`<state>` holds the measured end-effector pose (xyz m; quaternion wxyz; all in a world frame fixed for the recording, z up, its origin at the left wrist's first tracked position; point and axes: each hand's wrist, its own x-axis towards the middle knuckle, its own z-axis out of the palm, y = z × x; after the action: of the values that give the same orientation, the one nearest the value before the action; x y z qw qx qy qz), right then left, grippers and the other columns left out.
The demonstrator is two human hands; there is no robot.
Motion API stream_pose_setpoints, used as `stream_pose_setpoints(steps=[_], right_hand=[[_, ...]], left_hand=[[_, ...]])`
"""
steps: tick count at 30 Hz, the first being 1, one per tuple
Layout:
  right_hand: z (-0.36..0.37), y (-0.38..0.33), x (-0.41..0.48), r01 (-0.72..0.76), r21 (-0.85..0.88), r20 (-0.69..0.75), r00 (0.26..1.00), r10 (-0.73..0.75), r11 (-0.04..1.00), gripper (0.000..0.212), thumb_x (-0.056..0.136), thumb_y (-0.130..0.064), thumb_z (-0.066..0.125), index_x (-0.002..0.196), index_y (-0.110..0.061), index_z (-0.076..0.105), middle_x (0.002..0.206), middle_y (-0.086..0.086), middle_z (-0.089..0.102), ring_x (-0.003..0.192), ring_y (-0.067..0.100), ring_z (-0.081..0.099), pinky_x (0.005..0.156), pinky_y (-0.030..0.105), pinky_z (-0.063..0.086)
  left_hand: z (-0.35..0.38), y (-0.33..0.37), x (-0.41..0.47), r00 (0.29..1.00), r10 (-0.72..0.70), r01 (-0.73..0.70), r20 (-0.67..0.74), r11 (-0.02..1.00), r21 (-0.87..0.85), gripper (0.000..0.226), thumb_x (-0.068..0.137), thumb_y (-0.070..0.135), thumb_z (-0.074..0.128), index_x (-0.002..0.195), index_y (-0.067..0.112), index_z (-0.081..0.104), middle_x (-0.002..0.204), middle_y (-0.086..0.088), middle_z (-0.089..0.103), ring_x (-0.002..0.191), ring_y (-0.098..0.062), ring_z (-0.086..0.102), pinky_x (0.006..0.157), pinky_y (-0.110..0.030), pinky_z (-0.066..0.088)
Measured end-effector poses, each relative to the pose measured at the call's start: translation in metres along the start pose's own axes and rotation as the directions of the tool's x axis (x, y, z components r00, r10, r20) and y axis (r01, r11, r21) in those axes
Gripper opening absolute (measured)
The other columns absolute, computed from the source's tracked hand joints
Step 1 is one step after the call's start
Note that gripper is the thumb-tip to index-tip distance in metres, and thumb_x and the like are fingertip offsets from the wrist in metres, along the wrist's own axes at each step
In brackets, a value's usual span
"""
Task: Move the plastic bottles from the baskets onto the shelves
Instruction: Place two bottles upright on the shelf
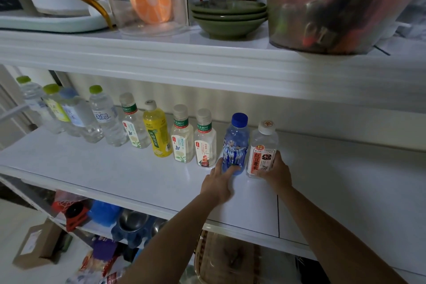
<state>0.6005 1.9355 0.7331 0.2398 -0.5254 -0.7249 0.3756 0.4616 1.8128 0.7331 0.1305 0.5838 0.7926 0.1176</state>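
The lower part of the blue bottle (235,143) is held by the left hand (217,183): the fingers (219,163) are loosely spread and laid against its left side, and the thumb is set across its front near the base. The white-capped clear bottle (262,150) with the red label is gripped by the right hand (275,174) – the thumb is pressed over the bottom of the label, and the other fingers (277,157) are curled round the bottle's right side. Both bottles are stood upright on the white middle shelf (115,173), just beside each other, roughly midway between its front and back edges.

A row of bottles (182,136) is continued leftwards from the blue bottle toward the back left corner of the shelf – tea bottles with white caps, one yellow bottle (158,131), then water bottles with green caps. All are seen upright.

On the upper shelf (207,57) a stack of green bowls (228,21) is placed near the front edge, beside a clear jug (147,0) with an orange disc inside. Below the middle shelf, part of a woven basket (221,258) is seen between the two forearms.
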Motion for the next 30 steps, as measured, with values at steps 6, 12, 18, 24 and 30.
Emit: stream_pose_setpoints(steps=[6,12,18,24,30], right_hand=[[0.000,-0.001,0.003,-0.025,-0.030,0.032,0.999,0.026,0.999,0.069,0.070,-0.023,0.083,0.126,-0.015,0.042,0.119,0.006,0.064,0.107,0.028,0.062,0.087,0.037,0.049],[-0.008,0.013,-0.017,0.062,-0.409,0.035,0.998,-0.053,0.910,0.069,0.082,-0.053,0.064,0.134,-0.013,0.040,0.135,0.007,0.051,0.125,0.026,0.048,0.107,0.044,0.033],[-0.013,0.019,-0.044,0.167,-0.670,0.176,0.982,-0.064,0.724,0.095,0.085,-0.068,0.046,0.151,-0.010,0.012,0.161,0.009,0.006,0.148,0.025,0.006,0.118,0.050,0.010],[0.001,-0.012,-0.082,0.243,-0.707,0.208,0.969,-0.133,0.665,0.099,0.081,-0.076,0.041,0.149,-0.008,0.018,0.157,0.013,0.022,0.144,0.029,0.022,0.114,0.047,0.021],[0.050,-0.082,-0.130,0.399,-0.716,0.324,0.917,-0.235,0.573,0.099,0.082,-0.076,0.039,0.150,-0.008,0.015,0.156,0.011,0.022,0.142,0.026,0.024,0.112,0.042,0.025]], left_hand=[[-0.004,-0.002,0.007,1.000,0.009,-0.009,0.023,1.000,0.012,0.073,0.085,0.009,0.060,0.146,0.031,0.025,0.160,-0.013,-0.002,0.143,-0.037,0.019,0.109,-0.043,0.036],[-0.001,-0.015,-0.005,0.996,-0.022,0.019,0.082,0.999,0.039,0.065,0.096,0.044,0.049,0.150,0.040,0.012,0.161,-0.012,-0.005,0.148,-0.034,0.002,0.117,-0.046,0.018],[-0.007,-0.026,-0.042,0.991,-0.104,0.092,0.083,0.987,0.133,0.073,0.092,0.068,0.020,0.153,0.035,0.000,0.161,-0.010,-0.010,0.148,-0.028,-0.006,0.119,-0.045,0.000],[-0.022,-0.043,-0.095,0.986,-0.164,0.152,0.030,0.957,0.246,0.077,0.093,0.066,0.020,0.152,0.028,-0.011,0.160,-0.009,-0.016,0.147,-0.024,-0.015,0.118,-0.045,-0.008],[-0.053,-0.096,-0.172,0.952,-0.298,0.307,-0.076,0.901,0.305,0.077,0.094,0.066,0.018,0.151,0.028,-0.017,0.159,-0.007,-0.020,0.147,-0.024,-0.017,0.119,-0.046,-0.009]])
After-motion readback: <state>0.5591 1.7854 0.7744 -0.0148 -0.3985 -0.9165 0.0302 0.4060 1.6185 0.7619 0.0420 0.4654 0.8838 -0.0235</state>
